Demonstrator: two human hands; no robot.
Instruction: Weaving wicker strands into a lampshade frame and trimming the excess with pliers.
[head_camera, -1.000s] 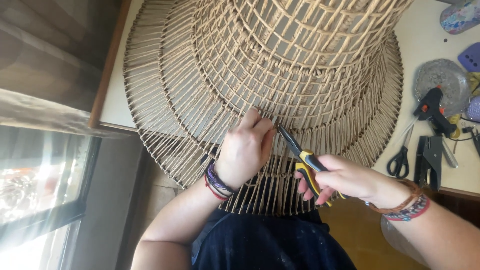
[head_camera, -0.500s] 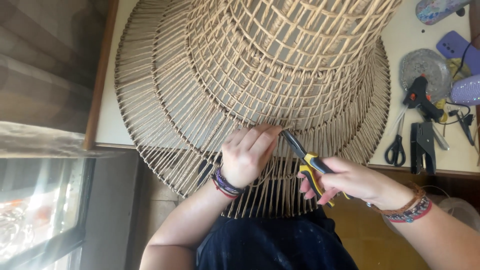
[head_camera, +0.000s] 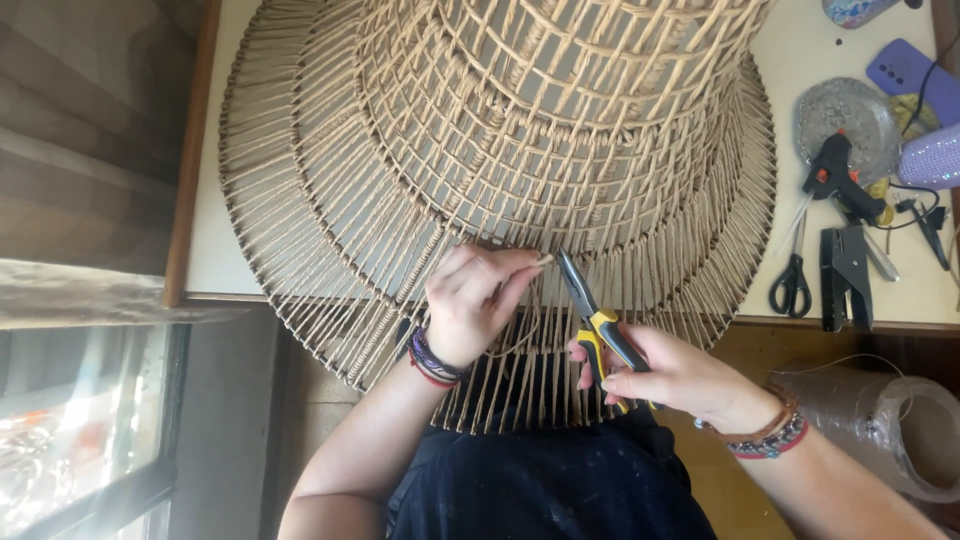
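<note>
A large tiered lampshade frame (head_camera: 500, 150) woven from tan cord lies on a white table (head_camera: 210, 250) and overhangs its front edge. My left hand (head_camera: 475, 300) pinches the end of a cord strand against the lower rim of the frame. My right hand (head_camera: 680, 375) grips yellow-and-black pliers (head_camera: 595, 320), whose tip points up at the cords just right of my left fingers. Both wrists wear beaded bracelets.
On the table at the right lie black scissors (head_camera: 792, 285), a black stapler (head_camera: 845, 275), a black-and-orange glue gun (head_camera: 835, 180) on a round grey dish (head_camera: 850, 115), and a purple phone (head_camera: 905, 70). A roll of clear film (head_camera: 890, 420) sits below the table edge. A window (head_camera: 70, 440) is at the left.
My left hand has shifted its fingers along the rim and now pinches a strand end. The pliers stay at the rim beside it. The view has drifted slightly.
</note>
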